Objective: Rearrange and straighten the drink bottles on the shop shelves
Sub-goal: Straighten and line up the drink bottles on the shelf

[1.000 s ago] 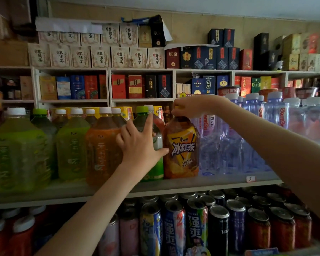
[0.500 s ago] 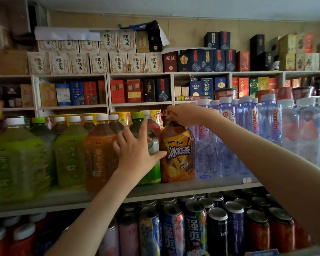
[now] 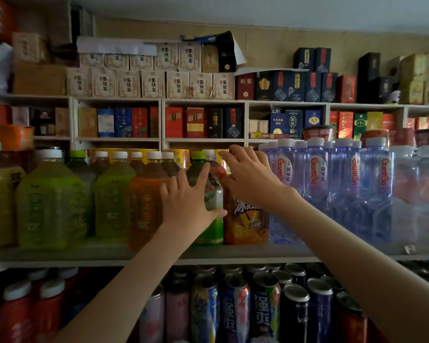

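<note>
I have both hands up at the drinks shelf (image 3: 208, 256), working the seam where the tea bottles meet the water bottles (image 3: 317, 174). My left hand (image 3: 187, 204) lies flat and spread, fingers wide, against the green-capped bottle (image 3: 212, 229), the thumb hooked round its right side; it presses rather than grips. My right hand (image 3: 250, 174) hangs open with the fingers loosely fanned, holding nothing, just in front of the shoulder of the orange iced-tea bottle (image 3: 245, 224).

That bottle stands upright at the shelf's front edge, its long axis vertical, touching the green-capped one on its left and the water on its right. From my right hand its body lies at about six o'clock; its cap is hidden behind the hand. From my left it sits at about three o'clock, just beside the thumb.

I judge the right hand the nearer for any twist or nudge on the iced tea, while the left steadies its neighbour.
</note>
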`<state>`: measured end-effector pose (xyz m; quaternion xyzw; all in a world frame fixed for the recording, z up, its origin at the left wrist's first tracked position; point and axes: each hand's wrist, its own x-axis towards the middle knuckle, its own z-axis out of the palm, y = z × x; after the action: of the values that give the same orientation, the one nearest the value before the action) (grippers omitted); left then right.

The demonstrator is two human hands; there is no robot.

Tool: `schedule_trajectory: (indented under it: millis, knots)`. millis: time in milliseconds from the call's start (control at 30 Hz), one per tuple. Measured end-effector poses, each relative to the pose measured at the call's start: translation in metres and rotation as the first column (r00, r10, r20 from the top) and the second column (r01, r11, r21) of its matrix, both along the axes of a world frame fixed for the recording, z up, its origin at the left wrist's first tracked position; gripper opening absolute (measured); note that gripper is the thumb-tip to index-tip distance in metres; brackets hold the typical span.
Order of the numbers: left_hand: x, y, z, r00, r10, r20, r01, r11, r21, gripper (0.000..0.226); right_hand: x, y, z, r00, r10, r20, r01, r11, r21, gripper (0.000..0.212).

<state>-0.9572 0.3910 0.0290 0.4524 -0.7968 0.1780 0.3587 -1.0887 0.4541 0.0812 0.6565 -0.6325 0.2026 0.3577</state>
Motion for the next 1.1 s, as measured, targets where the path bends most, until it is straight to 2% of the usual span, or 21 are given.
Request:
schedule_trajectory:
  millis: [133,333,467,667,833,1000,1100]
  knots:
    - [0.009,0.002,-0.006,0.996,-0.072,-0.058,0.068,0.996,-0.063,0.087,0.026,0.01,-0.019,0.993,0.116,-0.003,-0.116,0.993,-0.024,0.062]
    - [0.058,0.006,-0.012,0.983,-0.099,-0.158,0.073,0.984,-0.16,0.067,0.069,0.0,-0.035,0.944,0.32,0.083,-0.319,0.947,-0.022,0.054]
    - [0.102,0.003,-0.019,0.977,-0.031,-0.211,-0.013,0.979,-0.202,0.059,0.104,-0.014,-0.044,0.893,0.439,0.102,-0.436,0.898,-0.053,0.048]
    - [0.18,-0.001,-0.038,0.967,0.154,-0.205,-0.177,0.979,-0.1,0.058,0.173,-0.04,-0.065,0.793,0.595,0.13,-0.598,0.801,-0.016,0.047]
    - [0.258,-0.018,-0.053,0.954,0.247,-0.168,-0.268,0.957,-0.113,0.052,0.227,-0.06,-0.084,0.746,0.641,0.183,-0.657,0.752,0.045,0.054]
    - [0.334,-0.037,-0.05,0.932,0.273,-0.239,-0.304,0.947,-0.1,0.049,0.304,-0.095,-0.071,0.723,0.663,0.195,-0.677,0.736,0.006,0.055]
    - [0.38,-0.05,-0.05,0.921,0.283,-0.266,-0.32,0.941,-0.107,0.047,0.365,-0.112,-0.065,0.667,0.707,0.234,-0.717,0.695,-0.054,0.053]
